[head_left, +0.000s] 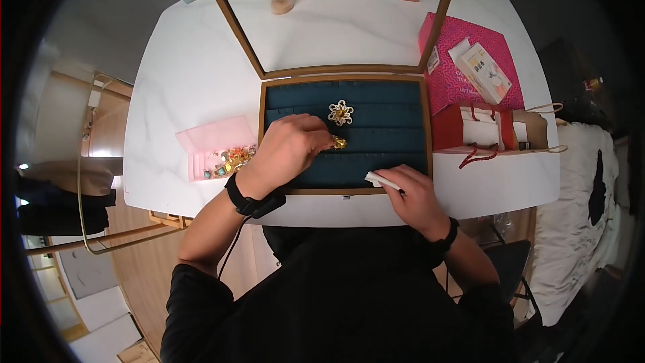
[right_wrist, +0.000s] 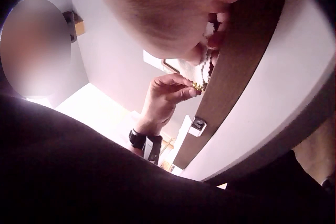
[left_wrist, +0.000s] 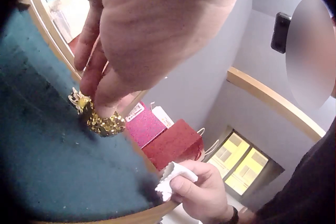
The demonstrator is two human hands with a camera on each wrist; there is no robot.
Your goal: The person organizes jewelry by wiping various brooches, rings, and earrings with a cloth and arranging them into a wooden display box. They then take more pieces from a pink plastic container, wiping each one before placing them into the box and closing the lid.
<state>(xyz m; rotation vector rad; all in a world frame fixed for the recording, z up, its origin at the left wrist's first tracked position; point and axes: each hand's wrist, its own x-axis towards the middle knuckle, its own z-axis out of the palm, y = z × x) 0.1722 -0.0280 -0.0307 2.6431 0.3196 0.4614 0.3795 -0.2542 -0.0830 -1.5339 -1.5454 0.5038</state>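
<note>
My left hand (head_left: pixel 292 148) pinches a glittery gold piece of jewelry (left_wrist: pixel 105 124) between thumb and fingers, low over the dark teal padded rows (head_left: pixel 383 140) of a wooden jewelry case (head_left: pixel 428 121). Just beyond it lies a silver and gold flower-shaped ornament (head_left: pixel 340 113) on an upper row. In my right hand (head_left: pixel 415 200), at the case's front right corner, is a folded white cloth (left_wrist: pixel 173 178) with zigzag edges, gripped between thumb and fingers. The case's glass lid (head_left: pixel 336 70) stands raised at the back.
A pink box (head_left: pixel 215 136) of mixed jewelry sits left of the case. On the right are a magenta packet (head_left: pixel 447 60), a small white carton (head_left: pixel 485 72) and a red gift bag (head_left: pixel 447 128) with rope handles. An hourglass-like object (head_left: pixel 281 0) shows through the lid.
</note>
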